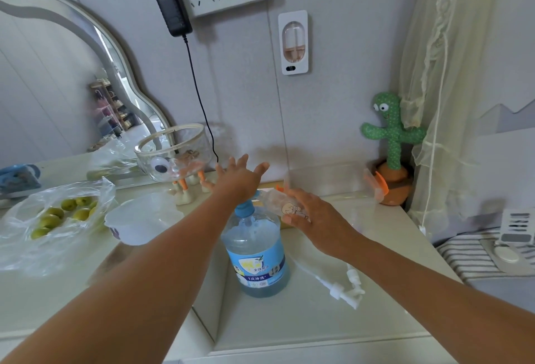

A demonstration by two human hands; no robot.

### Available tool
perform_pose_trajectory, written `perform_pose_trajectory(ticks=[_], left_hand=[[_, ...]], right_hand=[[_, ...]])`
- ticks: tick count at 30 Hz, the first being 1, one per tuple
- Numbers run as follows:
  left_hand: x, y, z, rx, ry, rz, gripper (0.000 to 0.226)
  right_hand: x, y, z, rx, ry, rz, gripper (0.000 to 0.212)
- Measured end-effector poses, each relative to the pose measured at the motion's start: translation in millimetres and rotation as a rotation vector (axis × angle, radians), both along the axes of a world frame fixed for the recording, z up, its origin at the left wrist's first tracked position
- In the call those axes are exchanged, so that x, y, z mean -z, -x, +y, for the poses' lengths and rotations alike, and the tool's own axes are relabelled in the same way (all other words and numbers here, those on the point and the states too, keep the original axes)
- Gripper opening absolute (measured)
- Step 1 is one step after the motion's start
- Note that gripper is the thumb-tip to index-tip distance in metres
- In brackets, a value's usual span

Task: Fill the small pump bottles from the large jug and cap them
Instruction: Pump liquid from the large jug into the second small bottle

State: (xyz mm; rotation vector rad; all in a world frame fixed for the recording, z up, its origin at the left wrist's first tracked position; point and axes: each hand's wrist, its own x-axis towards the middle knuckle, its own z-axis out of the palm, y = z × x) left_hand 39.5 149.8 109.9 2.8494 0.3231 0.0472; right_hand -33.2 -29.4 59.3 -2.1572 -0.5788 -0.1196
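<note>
Head view: left hand [238,180] lay palm-down on the blue pump top of the jug [256,250], fingers straight and spread, gripping nothing. Right hand [311,219] had its fingers curled round a small clear bottle [275,201], held on its side with its mouth at the jug's spout. Jugs: 1, upright mid-counter [289,329]. Small bottles: 1 sure; an orange-trimmed clear item [376,187] at the counter's back right corner was too blurred to call. Apparently 2 white pump heads [344,288], lying just right of the jug.
</note>
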Motion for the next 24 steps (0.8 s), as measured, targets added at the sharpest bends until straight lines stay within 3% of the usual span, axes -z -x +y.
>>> perform_pose_trajectory(ticks=[6, 11, 18, 22, 24], left_hand=[[-13.0, 6.1, -2.0, 0.045, 0.093, -0.018, 0.076], [-17.6, 1.4, 1.4, 0.070, 0.057, -0.033, 0.079], [-15.7, 0.4, -0.1, 0.117, 0.023, 0.003, 0.062], [-2.7, -4.8, 2.7, 0.075, 0.020, 0.033, 0.066], [0.9, -5.1, 2.6, 0.088, -0.013, 0.042, 0.079]], right_hand=[[-6.2, 5.9, 1.1, 0.013, -0.014, -0.002, 0.050], [-12.8, 5.0, -0.2, 0.018, -0.004, -0.053, 0.044], [-6.9, -6.6, 0.4, 0.007, -0.006, -0.073, 0.044], [8.2, -10.0, 2.3, 0.000, -0.021, -0.016, 0.050], [11.1, -7.7, 2.8, 0.001, -0.026, 0.003, 0.052]])
